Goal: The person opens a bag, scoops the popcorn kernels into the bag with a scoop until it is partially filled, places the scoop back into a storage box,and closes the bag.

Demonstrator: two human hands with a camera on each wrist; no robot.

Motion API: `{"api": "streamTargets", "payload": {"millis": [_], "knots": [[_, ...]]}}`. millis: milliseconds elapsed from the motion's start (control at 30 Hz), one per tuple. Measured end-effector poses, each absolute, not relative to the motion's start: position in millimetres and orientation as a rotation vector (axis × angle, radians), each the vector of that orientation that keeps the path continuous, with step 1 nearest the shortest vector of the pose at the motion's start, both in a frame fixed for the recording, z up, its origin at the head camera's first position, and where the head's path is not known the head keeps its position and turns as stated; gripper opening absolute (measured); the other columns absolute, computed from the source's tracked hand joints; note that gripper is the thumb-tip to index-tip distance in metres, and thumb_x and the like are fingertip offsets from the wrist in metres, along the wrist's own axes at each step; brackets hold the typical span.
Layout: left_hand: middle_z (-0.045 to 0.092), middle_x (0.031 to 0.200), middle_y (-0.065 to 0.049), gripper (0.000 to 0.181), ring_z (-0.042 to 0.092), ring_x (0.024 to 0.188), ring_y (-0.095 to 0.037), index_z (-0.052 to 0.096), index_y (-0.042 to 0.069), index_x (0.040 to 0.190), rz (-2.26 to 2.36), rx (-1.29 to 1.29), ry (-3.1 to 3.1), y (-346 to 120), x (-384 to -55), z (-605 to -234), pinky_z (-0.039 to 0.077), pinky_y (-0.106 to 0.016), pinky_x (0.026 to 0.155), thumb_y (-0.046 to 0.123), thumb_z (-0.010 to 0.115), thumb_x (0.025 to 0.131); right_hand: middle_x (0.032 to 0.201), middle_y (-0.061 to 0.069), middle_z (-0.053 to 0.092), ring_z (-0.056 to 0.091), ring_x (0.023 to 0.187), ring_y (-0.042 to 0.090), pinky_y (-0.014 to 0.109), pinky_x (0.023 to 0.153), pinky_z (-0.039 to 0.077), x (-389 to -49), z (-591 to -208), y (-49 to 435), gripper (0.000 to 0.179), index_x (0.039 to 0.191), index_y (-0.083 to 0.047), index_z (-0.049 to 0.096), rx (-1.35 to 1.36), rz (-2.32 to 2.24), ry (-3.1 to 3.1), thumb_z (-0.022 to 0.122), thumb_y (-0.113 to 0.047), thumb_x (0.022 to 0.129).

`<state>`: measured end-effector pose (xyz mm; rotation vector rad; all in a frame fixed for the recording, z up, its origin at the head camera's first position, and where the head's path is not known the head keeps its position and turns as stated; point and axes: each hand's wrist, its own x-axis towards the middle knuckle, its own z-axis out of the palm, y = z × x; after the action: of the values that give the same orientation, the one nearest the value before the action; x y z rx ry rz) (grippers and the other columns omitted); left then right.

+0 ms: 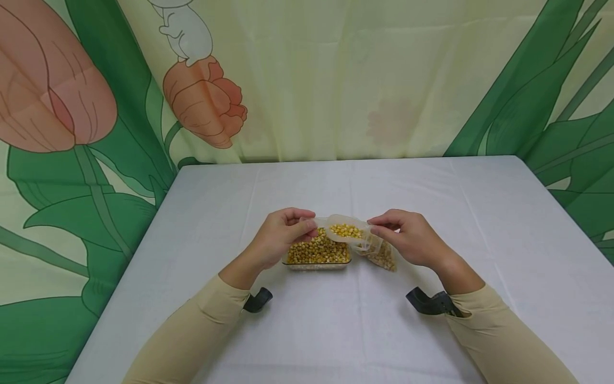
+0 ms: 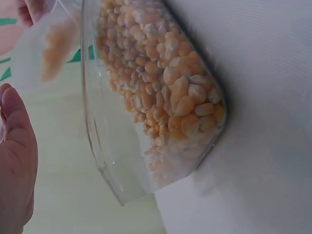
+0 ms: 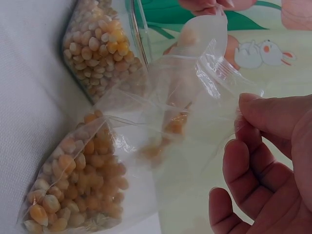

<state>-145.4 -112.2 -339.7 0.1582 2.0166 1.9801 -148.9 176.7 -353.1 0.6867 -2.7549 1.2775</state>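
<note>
One scoop (image 1: 341,219) overhangs the container (image 1: 316,267), the left hand (image 1: 283,233) pinching it. Alongside, the right hand (image 1: 409,235) pinches a bag (image 1: 384,257), likely keeping it open.

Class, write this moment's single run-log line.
right hand: pinches clear plastic bag | left hand: holds translucent scoop of corn kernels, at bag's mouth | bag: kernels inside | clear container: kernels inside, on white tablecloth

Soft light casts faint shadows on the tablecloth (image 1: 355,341) (the bag (image 3: 126,146) glints); the left wrist view looks hazy.
</note>
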Motion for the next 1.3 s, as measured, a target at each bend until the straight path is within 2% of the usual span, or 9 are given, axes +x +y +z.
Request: {"api": "streamTargets", "payload": {"millis": [100,333,500,633,967,1300], "knots": [[0.068,0.106,-0.020,0.027,0.069,0.091,-0.016,0.058,-0.010,0.124,1.971,0.169,2.038,-112.7,-145.6,-338.8,0.057,-0.033,0.086,0.002,0.060,0.100,0.097,0.000,0.071,0.062,0.085,0.019,0.030,0.069,0.053,-149.1,-353.4,176.7,0.016,0.109,-0.005,0.076,0.687,1.274,-2.751,0.069,-0.009,0.096],[0.067,0.108,-0.025,0.029,0.069,0.092,-0.018,0.058,-0.011,0.126,1.957,0.180,2.072,-114.3,-144.7,-337.1,0.057,-0.032,0.085,0.004,0.059,0.101,0.097,0.000,0.071,0.063,0.085,0.018,0.029,0.068,0.053,-148.5,-353.3,176.6,0.016,0.109,-0.005,0.076,0.691,1.265,-2.751,0.069,-0.009,0.095],[0.069,0.104,-0.017,0.029,0.069,0.095,-0.024,0.058,-0.011,0.126,1.952,0.180,2.097,-114.0,-144.8,-334.5,0.057,-0.031,0.084,0.004,0.059,0.101,0.097,0.001,0.071,0.063,0.085,0.018,0.030,0.068,0.053,-148.3,-352.6,176.4,0.016,0.109,-0.005,0.076,0.684,1.273,-2.753,0.069,-0.010,0.095],[0.070,0.102,-0.015,0.028,0.069,0.093,-0.021,0.059,-0.009,0.126,1.946,0.174,2.107,-114.2,-145.5,-333.5,0.057,-0.031,0.084,0.004,0.060,0.101,0.097,0.001,0.071,0.063,0.085,0.018,0.029,0.068,0.052,-147.5,-351.2,176.2,0.017,0.110,-0.004,0.076,0.689,1.277,-2.748,0.069,-0.010,0.096],[0.069,0.102,-0.016,0.025,0.069,0.089,-0.016,0.061,-0.007,0.123,1.957,0.155,2.097,-114.6,-145.9,-332.6,0.057,-0.029,0.083,0.004,0.061,0.100,0.097,0.000,0.071,0.062,0.084,0.017,0.029,0.067,0.051,-146.7,-349.1,176.2,0.016,0.110,-0.006,0.076,0.689,1.284,-2.744,0.070,-0.010,0.096],[0.068,0.107,-0.020,0.032,0.069,0.091,-0.016,0.056,-0.011,0.129,1.942,0.151,2.070,-118.6,-146.6,-334.1,0.057,-0.028,0.083,0.004,0.059,0.101,0.098,0.001,0.071,0.062,0.085,0.018,0.028,0.068,0.051,-145.8,-348.6,176.4,0.016,0.109,-0.005,0.076,0.676,1.296,-2.745,0.070,-0.012,0.096]]}}
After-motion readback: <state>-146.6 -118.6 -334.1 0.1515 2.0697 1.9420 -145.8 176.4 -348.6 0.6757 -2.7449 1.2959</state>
